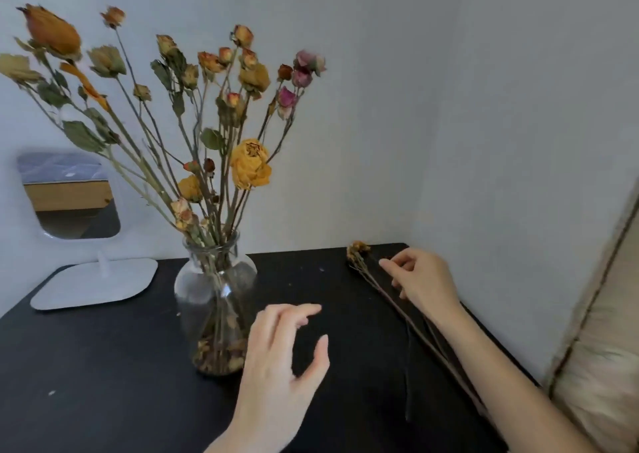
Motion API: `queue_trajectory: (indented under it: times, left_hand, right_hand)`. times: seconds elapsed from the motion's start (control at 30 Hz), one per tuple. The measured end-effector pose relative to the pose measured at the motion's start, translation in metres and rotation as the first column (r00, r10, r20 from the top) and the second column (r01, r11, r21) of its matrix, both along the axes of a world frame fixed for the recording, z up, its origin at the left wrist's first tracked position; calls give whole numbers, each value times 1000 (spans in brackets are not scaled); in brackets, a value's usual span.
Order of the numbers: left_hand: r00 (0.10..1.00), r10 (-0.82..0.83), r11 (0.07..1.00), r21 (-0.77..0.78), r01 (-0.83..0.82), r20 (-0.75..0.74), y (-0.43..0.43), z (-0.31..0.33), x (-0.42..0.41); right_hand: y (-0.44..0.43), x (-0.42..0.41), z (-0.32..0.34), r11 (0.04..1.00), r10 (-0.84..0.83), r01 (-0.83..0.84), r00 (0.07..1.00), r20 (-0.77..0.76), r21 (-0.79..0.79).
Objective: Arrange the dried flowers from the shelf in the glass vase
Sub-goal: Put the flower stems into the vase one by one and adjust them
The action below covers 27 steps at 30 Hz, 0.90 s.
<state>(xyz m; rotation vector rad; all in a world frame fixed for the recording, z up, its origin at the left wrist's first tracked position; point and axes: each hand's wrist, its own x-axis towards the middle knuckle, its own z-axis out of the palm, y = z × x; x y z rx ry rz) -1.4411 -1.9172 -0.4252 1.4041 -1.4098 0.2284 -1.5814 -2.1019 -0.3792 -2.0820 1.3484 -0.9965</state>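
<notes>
Right hand point(423, 279) has fingers curled over the loose dried flower point(359, 250). Contact is hidden under the fingers, so can't tell whether it pinches the stem. The stem's far end is covered by the forearm. It lies flat on the black table point(103, 366), head toward 10 o'clock, long axis running to 4 o'clock. Left hand point(283, 359) is blurred, fingers spread, holding nothing, at the glass vase's point(216, 290) 4 o'clock. The vase stands upright and holds the other dried flowers point(249, 165), fanned toward 11 and 12 o'clock. White mirror point(69, 196) is at its 9 o'clock.
</notes>
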Motion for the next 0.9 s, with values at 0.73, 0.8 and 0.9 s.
queue_trajectory:
  times: [0.73,0.8,0.9]
  left_hand:
    - [999,45,584,812,-17,-11,-151,-38,-86]
    - [998,59,575,818,-31,-3,-152,-38,-88]
    - [997,72,567,822,-51,11,-154,-38,-88]
  right_hand:
    - [-28,-49,-54,933,146,61,838,-526,355]
    - [-28,-48,-56,936,121,87,830,-545,340]
    - [-29,-48,-56,943,113,74,845,-523,324]
